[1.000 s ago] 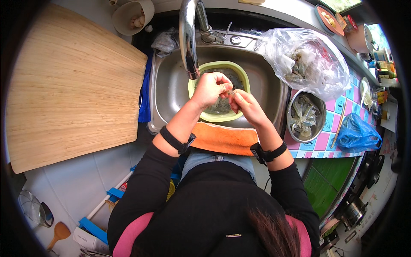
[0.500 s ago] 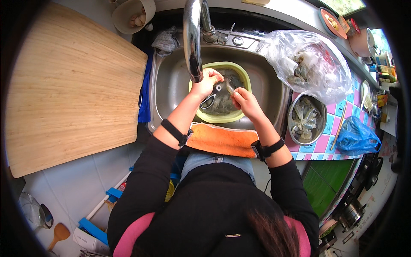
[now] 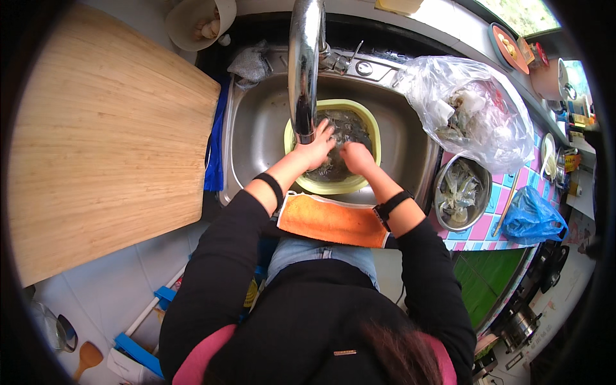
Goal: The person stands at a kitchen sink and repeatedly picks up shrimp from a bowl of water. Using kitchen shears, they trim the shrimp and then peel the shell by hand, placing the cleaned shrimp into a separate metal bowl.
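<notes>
A pale yellow-green basin [image 3: 376, 131] stands in the steel sink and holds water with grey shrimp [image 3: 346, 120] in it. Over its left half is my left hand [image 3: 316, 151], palm down with the fingers spread, at the surface of the water. My right hand [image 3: 357, 158] dips in at the basin's right side, its fingers curled; whatever they may hold is hidden. Right of the sink, a steel bowl [image 3: 486, 200] contains more shrimp. Behind that bowl lies a clear plastic bag [image 3: 471, 106] with shrimp and white stuff inside.
A chrome faucet [image 3: 303, 70] arches over the basin, close above my left hand. To the left lies a big wooden board [image 3: 115, 147]. An orange cloth [image 3: 333, 219] covers the sink's front edge. A blue plastic bag [image 3: 534, 217] sits on the checkered counter at right.
My hands were pinching a shrimp above the basin; now they are lower, the left fingers spread, the right ones curled. A black-and-white loop visible by my left hand is out of sight.
</notes>
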Available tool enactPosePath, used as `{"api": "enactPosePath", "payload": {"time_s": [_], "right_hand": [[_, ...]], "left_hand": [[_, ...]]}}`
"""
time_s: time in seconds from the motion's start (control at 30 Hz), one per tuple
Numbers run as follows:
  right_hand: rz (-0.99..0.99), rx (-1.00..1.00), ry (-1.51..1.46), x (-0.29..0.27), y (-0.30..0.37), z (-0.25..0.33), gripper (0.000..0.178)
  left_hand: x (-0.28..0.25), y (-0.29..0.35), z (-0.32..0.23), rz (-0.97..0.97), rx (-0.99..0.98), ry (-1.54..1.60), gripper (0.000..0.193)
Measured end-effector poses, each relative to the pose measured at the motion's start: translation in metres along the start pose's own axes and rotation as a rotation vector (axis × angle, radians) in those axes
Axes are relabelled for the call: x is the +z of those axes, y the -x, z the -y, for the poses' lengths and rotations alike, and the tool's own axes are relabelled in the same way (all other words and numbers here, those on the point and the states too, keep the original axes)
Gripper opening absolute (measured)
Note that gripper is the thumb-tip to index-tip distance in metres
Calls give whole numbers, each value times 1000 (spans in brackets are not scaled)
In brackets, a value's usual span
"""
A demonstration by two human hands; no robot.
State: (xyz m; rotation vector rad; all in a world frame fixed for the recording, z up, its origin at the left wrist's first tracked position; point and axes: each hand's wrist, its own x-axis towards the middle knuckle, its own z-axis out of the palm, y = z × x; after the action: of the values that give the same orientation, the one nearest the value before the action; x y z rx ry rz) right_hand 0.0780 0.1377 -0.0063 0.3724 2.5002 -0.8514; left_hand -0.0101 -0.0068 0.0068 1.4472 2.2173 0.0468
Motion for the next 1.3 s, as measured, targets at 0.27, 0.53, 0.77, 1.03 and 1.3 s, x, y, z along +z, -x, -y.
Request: {"api": "enactPosePath", "payload": {"time_s": [0.27,0.53,0.77,1.03,1.3], "right_hand": [[440,113,-1669,-73,62,28,24],[-99,-418,-1009,-93,89,61,18],[-528,-528,-284,-105,105,71,15],[-628,-577,-162,-107,111,78,16],[-481,-451,-350,-109,113,84,11]], "left_hand": [[-73,26,-18,-320,165,1169,42],[-119,45,-36,-571,327,1034,21],[-136,53,-45,-619,325,1006,25],[-140,56,-48,-702,396,1007,15],[-140,58,-49,-700,407,1078,9]]}}
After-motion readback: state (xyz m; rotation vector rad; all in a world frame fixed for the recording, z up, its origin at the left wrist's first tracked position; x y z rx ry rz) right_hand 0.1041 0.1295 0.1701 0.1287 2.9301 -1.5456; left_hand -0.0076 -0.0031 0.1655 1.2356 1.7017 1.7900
